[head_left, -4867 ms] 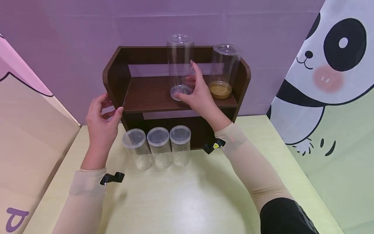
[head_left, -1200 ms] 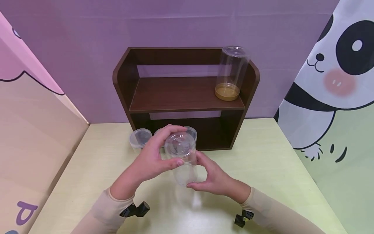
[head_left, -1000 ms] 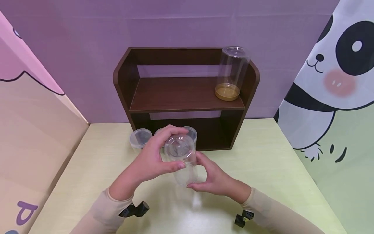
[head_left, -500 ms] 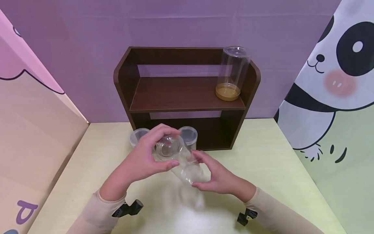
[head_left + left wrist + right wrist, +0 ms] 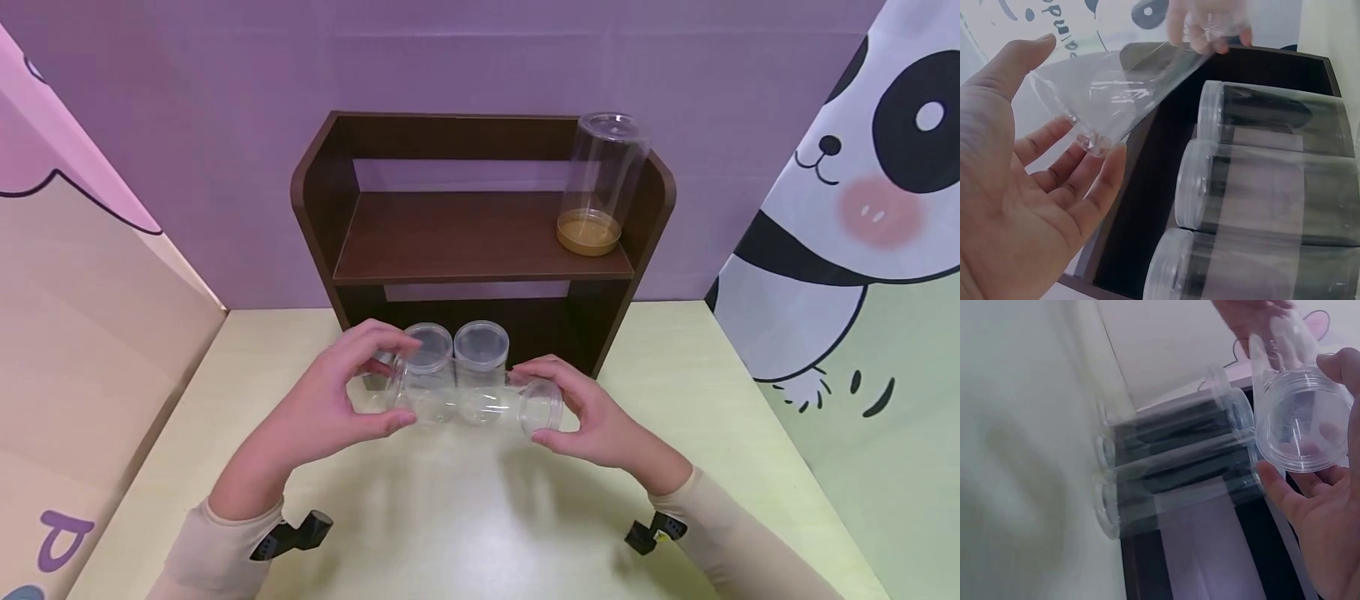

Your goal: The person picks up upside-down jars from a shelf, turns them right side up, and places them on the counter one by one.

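A clear plastic jar point(image 5: 487, 404) lies sideways in the air between both hands, above the table front. My left hand point(image 5: 330, 408) curls its fingers and thumb round the jar's left end. At the right end, my right hand point(image 5: 600, 421) grips near the clear round cap point(image 5: 1304, 419); in the right wrist view thumb and fingers reach round it. Behind the held jar stand lidded clear jars: a middle jar point(image 5: 429, 346) and a right jar point(image 5: 481, 343). The third, left jar point(image 5: 1260, 269) shows in the left wrist view and is mostly hidden by my left hand in the head view.
A dark brown two-tier shelf point(image 5: 450, 242) stands at the back of the pale table point(image 5: 450, 525). On its upper tier, at the right, is a tall clear jar with a gold base point(image 5: 588, 233). Printed panels flank the table left and right.
The clear jar, earlier on the upper shelf, came down to both hands. In the last second it tilted from upright to sideways as my left hand shifted left and my right hand right.
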Demonstrator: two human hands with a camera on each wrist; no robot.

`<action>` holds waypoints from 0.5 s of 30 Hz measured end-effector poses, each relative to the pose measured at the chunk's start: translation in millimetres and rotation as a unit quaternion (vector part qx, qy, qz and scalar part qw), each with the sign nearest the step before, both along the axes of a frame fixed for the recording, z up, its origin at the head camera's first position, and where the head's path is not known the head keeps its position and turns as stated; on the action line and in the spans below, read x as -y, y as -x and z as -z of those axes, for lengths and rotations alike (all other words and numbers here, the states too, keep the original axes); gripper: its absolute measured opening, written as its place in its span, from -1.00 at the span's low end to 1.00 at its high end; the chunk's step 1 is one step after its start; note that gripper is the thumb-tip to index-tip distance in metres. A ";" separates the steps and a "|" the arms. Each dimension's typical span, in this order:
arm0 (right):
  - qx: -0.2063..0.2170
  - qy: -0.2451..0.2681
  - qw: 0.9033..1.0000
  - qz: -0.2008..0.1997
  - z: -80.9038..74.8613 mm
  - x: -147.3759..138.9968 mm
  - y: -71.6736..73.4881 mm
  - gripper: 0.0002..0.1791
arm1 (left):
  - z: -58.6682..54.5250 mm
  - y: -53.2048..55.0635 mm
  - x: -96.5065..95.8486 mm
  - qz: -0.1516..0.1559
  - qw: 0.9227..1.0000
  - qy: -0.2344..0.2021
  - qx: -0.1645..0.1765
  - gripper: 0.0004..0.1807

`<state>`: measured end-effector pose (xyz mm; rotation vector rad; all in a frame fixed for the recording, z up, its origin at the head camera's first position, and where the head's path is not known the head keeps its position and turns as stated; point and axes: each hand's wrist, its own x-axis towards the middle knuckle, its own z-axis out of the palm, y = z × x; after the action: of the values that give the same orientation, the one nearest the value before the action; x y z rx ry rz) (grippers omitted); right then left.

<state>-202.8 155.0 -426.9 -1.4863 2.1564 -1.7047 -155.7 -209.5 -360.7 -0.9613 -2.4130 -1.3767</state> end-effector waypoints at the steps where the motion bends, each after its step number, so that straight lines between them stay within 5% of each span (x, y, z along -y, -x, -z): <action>1: 0.003 0.005 1.000 -0.002 -1.5 -0.8 0.9 -0.19 | 1.3 -0.3 0.8 0.000 1.000 0.000 0.005 -0.26; 15: 0.012 0.049 0.999 0.000 -9.6 -8.1 7.9 -0.25 | 16.8 1.7 5.1 0.002 0.999 -0.017 0.027 -0.26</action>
<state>-210.6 163.1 -417.3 -1.4794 2.0888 -1.8433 -157.4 -214.5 -377.5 -0.9334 -2.4177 -1.4586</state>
